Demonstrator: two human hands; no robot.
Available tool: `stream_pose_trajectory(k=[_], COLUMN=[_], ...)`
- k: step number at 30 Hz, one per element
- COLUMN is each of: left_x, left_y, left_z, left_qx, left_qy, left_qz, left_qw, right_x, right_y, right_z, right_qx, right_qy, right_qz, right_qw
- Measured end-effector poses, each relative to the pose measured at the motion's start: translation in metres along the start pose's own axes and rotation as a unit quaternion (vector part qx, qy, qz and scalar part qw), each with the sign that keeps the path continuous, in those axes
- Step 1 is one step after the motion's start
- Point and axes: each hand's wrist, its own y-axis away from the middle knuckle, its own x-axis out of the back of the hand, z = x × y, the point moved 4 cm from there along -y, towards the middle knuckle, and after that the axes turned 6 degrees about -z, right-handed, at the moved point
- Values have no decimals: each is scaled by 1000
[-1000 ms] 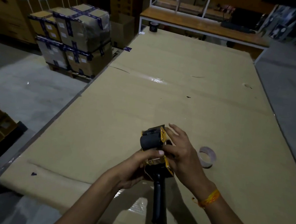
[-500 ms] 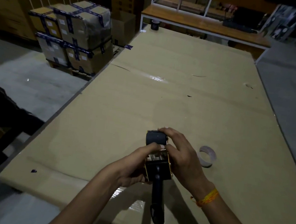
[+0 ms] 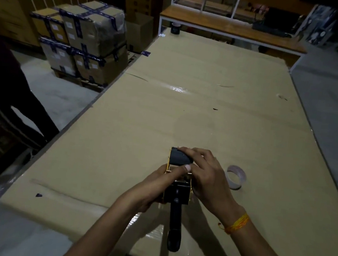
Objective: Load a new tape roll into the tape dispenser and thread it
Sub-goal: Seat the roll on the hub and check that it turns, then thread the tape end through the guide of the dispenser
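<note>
- The tape dispenser (image 3: 177,182) sits near the front of the table (image 3: 186,113), handle toward the person.
- The left hand (image 3: 154,186) is on its left, the right hand (image 3: 206,179) on its right.
- A tape ring (image 3: 236,177) lies right of the right hand.
- Stacked boxes (image 3: 83,41) stand left of the table.

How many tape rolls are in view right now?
3. A dark roll sits in the dispenser under both hands; a nearly empty core lies on the table right of the hands; a dark roll stands at the table's far edge. Others may be hidden.
</note>
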Motion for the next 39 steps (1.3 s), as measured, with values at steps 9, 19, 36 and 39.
stream_pose_trajectory(k=[9,19,36,39], left_x=[4,12,34,38], left_y=[9,18,24,22], left_z=[1,-18,-13,-15], left_qx=[-102,-148,-97,-75], left_qy=[-47,-57,-142,-159], left_qz=[-2,-28,67,54], left_qw=[994,987,983,983], right_x=[16,23,19,16], right_y=[-7,-13,-37,-39], right_z=[-2,-25,-22,-22], right_qx=[81,136,139,150], right_qy=[-21,32,-122,-103], right_qz=[37,10,-20,-29], right_qw=[996,990,983,983])
